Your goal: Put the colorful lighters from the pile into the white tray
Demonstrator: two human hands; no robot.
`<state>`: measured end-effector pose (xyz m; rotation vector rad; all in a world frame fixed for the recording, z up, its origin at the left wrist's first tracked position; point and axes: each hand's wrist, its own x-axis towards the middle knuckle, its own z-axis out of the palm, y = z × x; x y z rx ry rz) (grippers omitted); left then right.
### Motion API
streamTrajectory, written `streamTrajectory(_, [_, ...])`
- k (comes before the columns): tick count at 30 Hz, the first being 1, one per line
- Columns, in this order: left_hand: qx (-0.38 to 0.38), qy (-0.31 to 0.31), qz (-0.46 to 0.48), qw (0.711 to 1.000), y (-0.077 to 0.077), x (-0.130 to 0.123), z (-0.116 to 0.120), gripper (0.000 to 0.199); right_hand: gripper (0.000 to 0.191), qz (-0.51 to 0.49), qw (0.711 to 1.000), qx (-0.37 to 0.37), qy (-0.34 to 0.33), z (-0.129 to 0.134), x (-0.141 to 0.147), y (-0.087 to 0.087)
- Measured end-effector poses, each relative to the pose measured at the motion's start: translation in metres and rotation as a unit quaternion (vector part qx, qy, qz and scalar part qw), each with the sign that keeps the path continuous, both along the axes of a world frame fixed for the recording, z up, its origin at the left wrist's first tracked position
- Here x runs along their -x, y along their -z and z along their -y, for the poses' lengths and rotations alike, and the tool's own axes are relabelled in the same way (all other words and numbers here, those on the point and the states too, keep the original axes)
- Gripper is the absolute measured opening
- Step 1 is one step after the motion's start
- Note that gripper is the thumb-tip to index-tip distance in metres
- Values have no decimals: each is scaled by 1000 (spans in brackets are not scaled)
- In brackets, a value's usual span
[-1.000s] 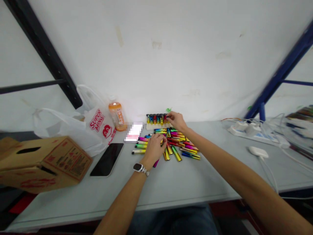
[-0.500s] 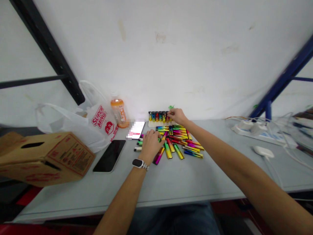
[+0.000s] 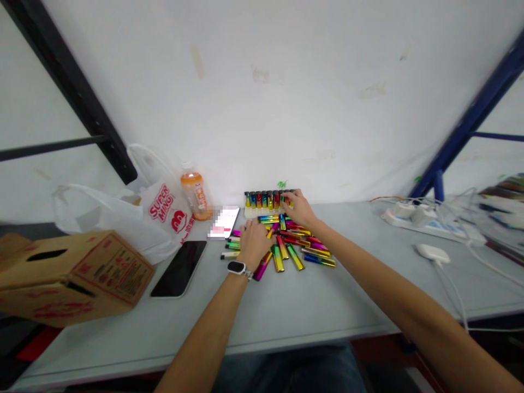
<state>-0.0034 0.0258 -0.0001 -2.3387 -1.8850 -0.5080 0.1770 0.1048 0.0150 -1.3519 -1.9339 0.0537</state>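
Note:
Several shiny lighters [image 3: 264, 200] in mixed metallic colours stand upright with black tops in a pale tray [image 3: 254, 212] against the wall. My right hand [image 3: 302, 210] reaches the right end of this row, its fingers closed around a lighter there and hiding part of it. More lighters [image 3: 295, 256] lie loose in a heap in front of the tray. My left hand [image 3: 256, 241], below a wrist with a smart band [image 3: 236, 267], bends over the heap's left side. A small yellow lighter [image 3: 269, 233] shows at its thumb and fingers; the hand covers the lighters below it.
Left of the heap lie a lit phone [image 3: 227, 222] and a dark phone [image 3: 180, 269]. Behind them stand an orange drink bottle [image 3: 195, 194], a white plastic bag [image 3: 123, 213] and a cardboard box [image 3: 110, 273]. To the right are a power strip [image 3: 434, 225] and a white charger [image 3: 433, 252].
My right hand has shifted slightly right along the row, and more upright lighters show beside it. My left hand has moved slightly further into the heap. The camera view has shifted a little.

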Motion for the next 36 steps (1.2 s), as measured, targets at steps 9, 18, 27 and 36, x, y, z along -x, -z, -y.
streamTrajectory(9, [-46, 44, 27, 998, -4, -3, 3, 17, 21, -99, 995, 4, -2, 45, -1, 13])
streamTrajectory(18, [-23, 77, 31, 996, -7, -9, -1, 18, 17, -60, 997, 50, 18, 46, -2, 27])
streamTrajectory(27, [23, 69, 48, 996, -14, 3, -24, 10, 22, 92, 992, 81, 16, 55, 4, 20])
streamTrajectory(36, [-5, 160, -42, 986, -16, 0, -35, 15, 20, 30, 996, 84, 27, 54, 2, 21])
